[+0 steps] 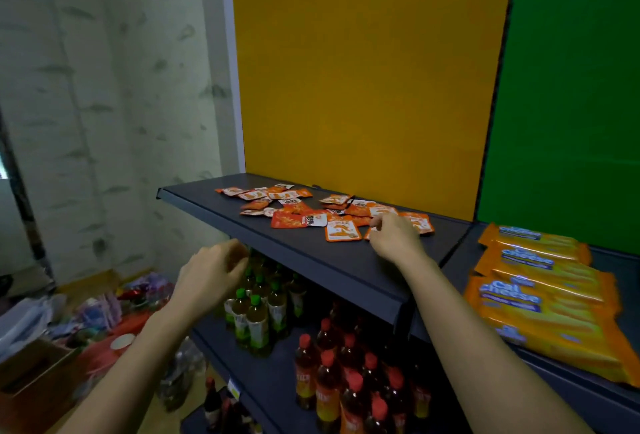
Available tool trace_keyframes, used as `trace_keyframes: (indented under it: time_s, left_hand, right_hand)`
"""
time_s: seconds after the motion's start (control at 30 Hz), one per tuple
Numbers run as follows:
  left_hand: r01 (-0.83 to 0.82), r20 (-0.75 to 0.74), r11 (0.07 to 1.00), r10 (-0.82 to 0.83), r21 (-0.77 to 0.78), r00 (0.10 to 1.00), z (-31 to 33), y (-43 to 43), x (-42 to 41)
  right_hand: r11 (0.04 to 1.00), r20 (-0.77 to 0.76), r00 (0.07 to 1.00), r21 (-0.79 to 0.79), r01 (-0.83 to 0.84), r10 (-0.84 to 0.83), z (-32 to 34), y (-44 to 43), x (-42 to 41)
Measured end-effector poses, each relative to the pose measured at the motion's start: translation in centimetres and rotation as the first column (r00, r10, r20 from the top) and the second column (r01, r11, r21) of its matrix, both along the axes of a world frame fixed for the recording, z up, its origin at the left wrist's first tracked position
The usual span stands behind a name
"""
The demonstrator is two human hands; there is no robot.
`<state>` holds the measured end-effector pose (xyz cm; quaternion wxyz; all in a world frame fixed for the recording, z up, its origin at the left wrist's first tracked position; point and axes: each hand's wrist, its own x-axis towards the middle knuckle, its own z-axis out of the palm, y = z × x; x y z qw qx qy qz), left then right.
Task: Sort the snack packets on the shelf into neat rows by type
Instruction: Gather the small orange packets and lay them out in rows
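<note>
Several small orange snack packets lie scattered in a loose heap on the dark shelf, in front of the yellow back panel. My right hand rests on the shelf at the heap's right side, its fingers curled onto a packet that it mostly covers. Another orange packet lies just left of that hand. My left hand hovers in front of the shelf's front edge, lower left, with loosely curled fingers and nothing in it.
Large orange cheese wafer packs lie stacked on the neighbouring shelf to the right, under a green panel. Green-capped bottles and red-capped bottles stand on the shelf below. Boxes and bags clutter the floor at the left.
</note>
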<state>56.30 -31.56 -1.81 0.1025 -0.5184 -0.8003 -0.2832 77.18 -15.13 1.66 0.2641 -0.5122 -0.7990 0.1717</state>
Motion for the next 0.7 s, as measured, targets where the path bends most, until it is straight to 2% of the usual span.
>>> trace_keyframes:
  time_s: [0.33, 0.5, 0.7]
  left_hand:
    - [0.139, 0.017, 0.987, -0.140, 0.077, 0.990, 0.7, 9.0, -4.9]
    - [0.244, 0.032, 0.969, -0.245, 0.040, 0.969, 0.9, 12.8, -4.3]
    - [0.344, 0.031, 0.938, -0.345, 0.032, 0.938, 1.4, 16.9, -3.0]
  right_hand:
    - [0.958, 0.165, 0.945, -0.004, 0.288, -0.283, -0.7, 5.0, -3.7]
    - [0.934, 0.248, 0.907, -0.021, 0.357, -0.341, -1.7, 6.6, -3.8]
    - [0.897, 0.359, 0.833, 0.032, 0.440, -0.421, -2.0, 7.5, -4.4]
